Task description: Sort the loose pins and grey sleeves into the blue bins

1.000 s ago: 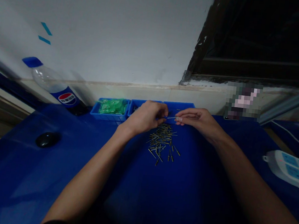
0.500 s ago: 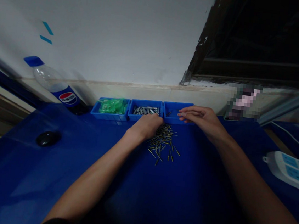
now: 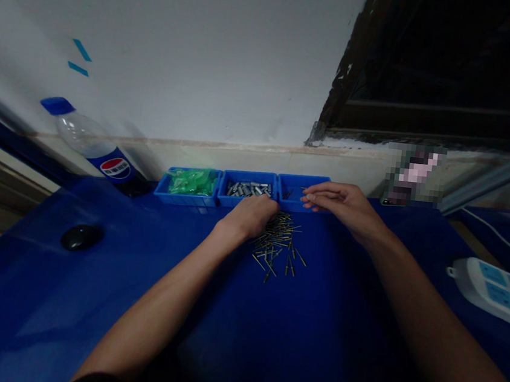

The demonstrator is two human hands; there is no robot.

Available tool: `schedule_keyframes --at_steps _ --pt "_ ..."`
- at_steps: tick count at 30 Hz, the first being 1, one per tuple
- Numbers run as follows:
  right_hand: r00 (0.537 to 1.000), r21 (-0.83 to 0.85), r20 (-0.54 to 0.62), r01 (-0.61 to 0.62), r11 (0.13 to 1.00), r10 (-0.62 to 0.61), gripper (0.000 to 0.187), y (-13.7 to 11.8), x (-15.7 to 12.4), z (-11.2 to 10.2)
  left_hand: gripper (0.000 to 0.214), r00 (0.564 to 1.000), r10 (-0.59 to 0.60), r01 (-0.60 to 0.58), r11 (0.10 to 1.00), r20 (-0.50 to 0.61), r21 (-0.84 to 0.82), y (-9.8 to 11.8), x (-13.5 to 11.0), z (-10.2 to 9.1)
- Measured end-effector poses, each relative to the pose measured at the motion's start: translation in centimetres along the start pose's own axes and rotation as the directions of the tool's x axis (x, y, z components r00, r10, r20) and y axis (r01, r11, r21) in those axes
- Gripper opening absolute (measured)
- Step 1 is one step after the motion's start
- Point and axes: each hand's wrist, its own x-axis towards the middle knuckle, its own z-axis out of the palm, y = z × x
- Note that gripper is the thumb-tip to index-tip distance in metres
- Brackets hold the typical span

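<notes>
My left hand (image 3: 253, 212) is closed, knuckles up, at the top of a pile of thin brassy metal pins (image 3: 280, 233) with thicker sections. Its fingertips are hidden, so I cannot see what they hold. My right hand (image 3: 340, 203) reaches in over the right blue bin (image 3: 292, 204), its thumb and fingers drawn together at the tips. Anything pinched there is too small to make out. A few thin dark pieces lie inside that bin. The middle blue bin (image 3: 231, 202) holds short silvery metal cylinders (image 3: 250, 188).
Green plastic packets (image 3: 192, 181) fill the left blue bin (image 3: 185, 199). A Pepsi bottle (image 3: 99, 150) leans at the back left, with a black computer mouse (image 3: 80, 237) nearer. To the right lie a white power strip (image 3: 494, 292) and a pixelated object (image 3: 414, 174) against the wall.
Both hands stay almost in place over the pile and the right bin. The view has shifted very slightly.
</notes>
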Motion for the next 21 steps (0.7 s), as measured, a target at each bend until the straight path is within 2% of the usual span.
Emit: schedule_keyframes --at_steps 4,9,14,18,21 --pt "1.0 -0.004 0.009 0.001 1.0 0.0 0.02 0.1 0.0 0.1 0.029 1.0 -0.01 0.009 1.0 0.013 0.022 -0.1 0.0 -0.1" --pt "0.999 -0.04 0.048 -0.007 0.999 0.009 0.019 0.4 0.1 0.1 0.031 0.999 0.023 -0.023 1.0 -0.037 0.005 -0.8 -0.2 -0.6" --pt "0.993 -0.076 0.111 -0.015 0.997 0.024 0.02 1.0 0.3 0.1 0.025 0.995 0.073 -0.083 0.988 -0.074 -0.131 -1.5 -0.6 -1.8" --pt "0.982 -0.108 0.184 -0.008 0.994 0.028 0.021 1.3 0.3 0.3 0.024 0.97 0.164 -0.208 0.944 -0.182 -0.258 -1.5 -0.9 -2.6" --pt "0.974 -0.098 0.226 -0.008 0.995 0.03 0.021 1.4 0.2 0.5 0.024 0.956 0.18 -0.253 0.907 -0.233 -0.336 -1.2 -1.0 -2.8"
